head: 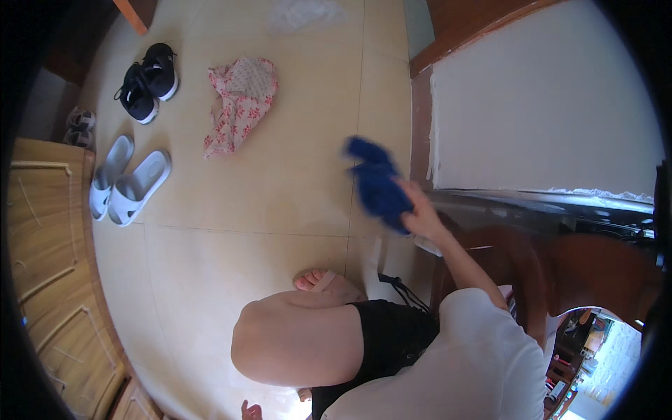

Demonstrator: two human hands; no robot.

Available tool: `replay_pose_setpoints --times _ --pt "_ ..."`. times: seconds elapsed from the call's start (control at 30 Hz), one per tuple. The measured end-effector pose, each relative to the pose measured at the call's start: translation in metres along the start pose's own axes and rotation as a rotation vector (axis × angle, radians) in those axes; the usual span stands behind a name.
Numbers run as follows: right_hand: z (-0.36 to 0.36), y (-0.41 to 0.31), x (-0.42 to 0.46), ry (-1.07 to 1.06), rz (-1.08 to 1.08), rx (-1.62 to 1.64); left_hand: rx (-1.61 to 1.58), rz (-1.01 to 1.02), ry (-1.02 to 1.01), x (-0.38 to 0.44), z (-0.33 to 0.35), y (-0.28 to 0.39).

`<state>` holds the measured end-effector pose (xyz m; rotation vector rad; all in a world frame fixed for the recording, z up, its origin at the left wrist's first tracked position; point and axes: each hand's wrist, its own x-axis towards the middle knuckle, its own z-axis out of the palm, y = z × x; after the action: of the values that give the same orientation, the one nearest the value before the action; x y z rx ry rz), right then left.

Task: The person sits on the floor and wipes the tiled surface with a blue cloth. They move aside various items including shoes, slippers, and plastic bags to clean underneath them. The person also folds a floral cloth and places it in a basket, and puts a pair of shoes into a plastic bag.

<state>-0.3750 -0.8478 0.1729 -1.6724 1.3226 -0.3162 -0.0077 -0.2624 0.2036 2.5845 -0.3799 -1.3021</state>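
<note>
My right hand [421, 212] is closed on a dark blue cloth [380, 184], which hangs bunched and slightly blurred above the tiled floor near the wall. At the bottom edge of the view, past my bent knee, part of my left hand [251, 411] shows; its fingers are curled and nothing is seen in them, though most of it is cut off. A white cloth with pink-red flower print [239, 113] lies crumpled on the floor ahead, to the left of the blue cloth.
Black sneakers [147, 84] and light grey slide sandals [139, 184] stand at the left, near wooden cabinet doors [44, 220]. Clear plastic [307, 13] lies at the top. Dark wooden furniture [525, 262] with a mirror [593, 362] is at the right, beside the wall. Black cords [404, 289] are near my foot.
</note>
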Motion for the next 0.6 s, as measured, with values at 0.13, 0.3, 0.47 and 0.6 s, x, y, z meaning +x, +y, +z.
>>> replay_pose_setpoints --times 0.13,0.3,0.47,0.6 --pt "0.051 0.074 -0.001 0.409 0.559 -0.595 0.247 0.389 -0.197 0.026 0.002 -0.036" --pt "0.204 0.003 -0.015 0.097 0.022 -0.436 0.004 0.307 -0.013 0.014 -0.014 -0.003" --pt "0.292 -0.044 0.003 -0.339 -0.26 0.093 -0.015 0.266 -0.057 0.018 -0.022 0.011" --pt "0.209 -0.127 -0.023 -0.52 0.154 0.912 -0.039 0.239 0.035 0.002 -0.039 -0.037"
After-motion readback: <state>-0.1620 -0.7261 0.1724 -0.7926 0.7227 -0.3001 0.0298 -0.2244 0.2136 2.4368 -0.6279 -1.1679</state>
